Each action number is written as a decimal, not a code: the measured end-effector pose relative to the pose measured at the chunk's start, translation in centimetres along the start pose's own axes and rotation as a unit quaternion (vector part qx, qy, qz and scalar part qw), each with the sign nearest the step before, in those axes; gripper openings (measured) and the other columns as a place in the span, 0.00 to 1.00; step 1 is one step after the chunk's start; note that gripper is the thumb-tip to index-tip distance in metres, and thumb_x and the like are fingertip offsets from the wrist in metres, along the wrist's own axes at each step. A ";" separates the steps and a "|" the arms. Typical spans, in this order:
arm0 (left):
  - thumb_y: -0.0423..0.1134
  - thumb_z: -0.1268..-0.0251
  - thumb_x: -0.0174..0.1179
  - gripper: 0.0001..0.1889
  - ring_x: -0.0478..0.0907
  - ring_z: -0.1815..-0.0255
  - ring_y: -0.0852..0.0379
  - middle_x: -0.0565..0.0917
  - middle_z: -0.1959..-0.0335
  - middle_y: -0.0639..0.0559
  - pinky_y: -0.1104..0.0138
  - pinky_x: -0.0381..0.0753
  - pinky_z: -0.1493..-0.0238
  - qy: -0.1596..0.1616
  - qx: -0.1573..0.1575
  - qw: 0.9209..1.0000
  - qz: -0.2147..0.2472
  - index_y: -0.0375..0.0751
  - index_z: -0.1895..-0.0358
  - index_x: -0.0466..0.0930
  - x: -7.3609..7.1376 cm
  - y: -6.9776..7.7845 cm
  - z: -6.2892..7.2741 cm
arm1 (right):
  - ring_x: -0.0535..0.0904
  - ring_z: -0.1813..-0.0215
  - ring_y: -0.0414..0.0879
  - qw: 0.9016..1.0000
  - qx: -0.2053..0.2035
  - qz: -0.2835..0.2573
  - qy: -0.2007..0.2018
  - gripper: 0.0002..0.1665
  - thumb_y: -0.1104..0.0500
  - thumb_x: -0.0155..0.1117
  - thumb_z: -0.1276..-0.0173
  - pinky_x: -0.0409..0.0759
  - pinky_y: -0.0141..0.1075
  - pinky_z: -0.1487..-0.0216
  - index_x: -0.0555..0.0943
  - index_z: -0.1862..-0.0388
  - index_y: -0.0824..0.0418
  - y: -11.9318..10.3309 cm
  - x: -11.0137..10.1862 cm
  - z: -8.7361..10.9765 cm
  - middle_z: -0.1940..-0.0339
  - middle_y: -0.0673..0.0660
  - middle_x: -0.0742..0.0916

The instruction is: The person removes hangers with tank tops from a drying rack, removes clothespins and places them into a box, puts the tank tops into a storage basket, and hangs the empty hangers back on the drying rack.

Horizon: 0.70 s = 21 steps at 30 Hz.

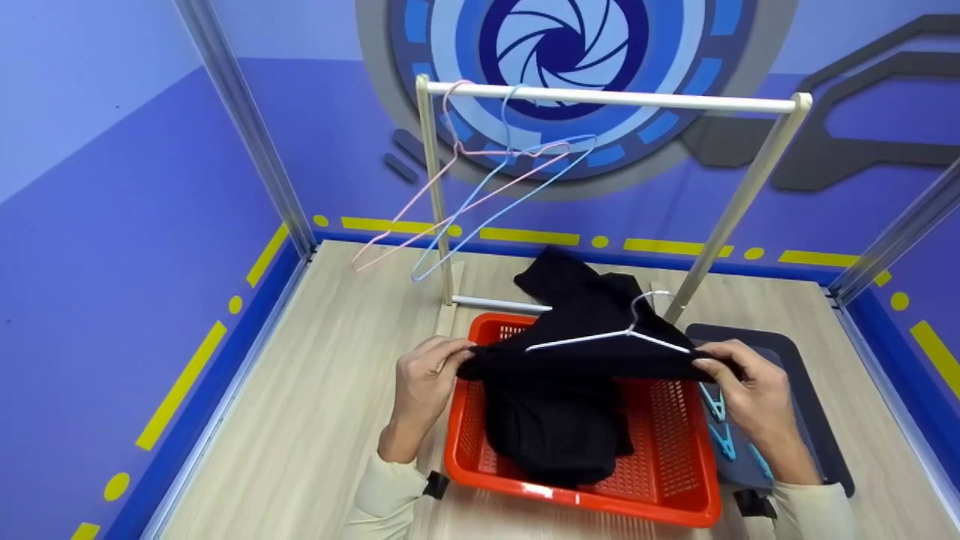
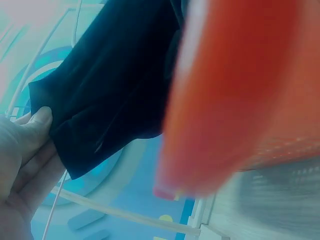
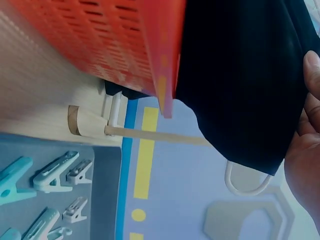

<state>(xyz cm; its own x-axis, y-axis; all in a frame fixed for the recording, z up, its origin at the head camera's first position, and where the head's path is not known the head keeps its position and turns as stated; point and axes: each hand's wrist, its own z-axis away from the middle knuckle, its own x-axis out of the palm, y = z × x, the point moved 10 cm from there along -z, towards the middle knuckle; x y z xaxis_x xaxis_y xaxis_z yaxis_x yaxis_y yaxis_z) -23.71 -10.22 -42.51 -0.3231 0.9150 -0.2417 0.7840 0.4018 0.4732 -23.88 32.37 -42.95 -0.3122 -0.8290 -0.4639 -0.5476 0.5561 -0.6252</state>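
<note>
A black garment [image 1: 585, 366] is stretched sideways above the red basket [image 1: 536, 492]. My left hand [image 1: 424, 382] pinches its left end between thumb and fingers, and my right hand [image 1: 754, 394] pinches the right end. Across the garment lies a white hanger [image 1: 628, 332], its hook pointing up and away; its arm ends are hidden at the cloth. In the left wrist view, my left thumb presses on a corner of the black cloth [image 2: 115, 85]. The right wrist view has the right fingers at the cloth's edge [image 3: 250, 90]. More black fabric [image 1: 559, 439] lies bunched inside the basket.
Behind the basket stands a rack with a white top rail [image 1: 615, 97]. A pink hanger [image 1: 427, 187] and a blue hanger [image 1: 508, 142] hang at its left end. To the right, a dark grey tray [image 1: 799, 367] holds several clothes pegs [image 1: 722, 441].
</note>
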 end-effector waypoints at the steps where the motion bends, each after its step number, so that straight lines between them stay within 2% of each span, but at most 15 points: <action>1: 0.20 0.46 0.77 0.13 0.89 0.66 0.52 0.91 0.65 0.45 0.64 0.87 0.65 0.000 -0.002 1.000 0.000 0.38 0.60 0.93 0.0 -0.1 0.0 | 0.82 0.62 0.36 1.000 0.001 0.002 0.002 0.16 0.82 0.71 0.37 0.78 0.19 0.60 0.88 0.58 0.65 0.1 -0.2 0.0 0.61 0.60 0.90; 8: 0.21 0.46 0.77 0.12 0.89 0.67 0.53 0.91 0.65 0.46 0.65 0.86 0.66 0.012 -0.018 1.000 -0.002 0.37 0.59 0.93 -0.3 -0.6 0.1 | 0.83 0.62 0.36 1.000 -0.010 -0.009 0.024 0.18 0.85 0.70 0.39 0.79 0.19 0.59 0.89 0.57 0.67 -0.2 -1.6 0.1 0.62 0.62 0.89; 14: 0.24 0.42 0.77 0.10 0.90 0.65 0.53 0.92 0.64 0.49 0.63 0.87 0.63 0.011 -0.035 0.999 -0.003 0.37 0.58 0.93 -0.2 -1.0 0.1 | 0.83 0.62 0.34 0.999 0.005 0.008 0.038 0.17 0.85 0.70 0.39 0.80 0.19 0.60 0.88 0.57 0.68 0.0 -2.7 0.3 0.61 0.57 0.89; 21: 0.26 0.41 0.77 0.07 0.89 0.68 0.53 0.92 0.64 0.48 0.69 0.88 0.65 0.000 -0.114 0.993 0.004 0.35 0.60 0.93 -0.1 -2.3 0.7 | 0.82 0.63 0.32 0.996 0.000 0.008 0.085 0.19 0.89 0.71 0.45 0.77 0.17 0.62 0.88 0.60 0.72 -0.6 -4.0 0.4 0.63 0.59 0.89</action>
<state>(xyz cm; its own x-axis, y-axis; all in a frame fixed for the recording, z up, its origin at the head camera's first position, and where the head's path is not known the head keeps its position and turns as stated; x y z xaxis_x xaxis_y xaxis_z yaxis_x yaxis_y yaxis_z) -25.11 -11.25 -44.20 -0.3179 0.9181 -0.2366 0.6463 0.3925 0.6544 -22.04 35.34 -40.98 -0.4485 -0.8175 -0.3613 -0.5406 0.5700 -0.6187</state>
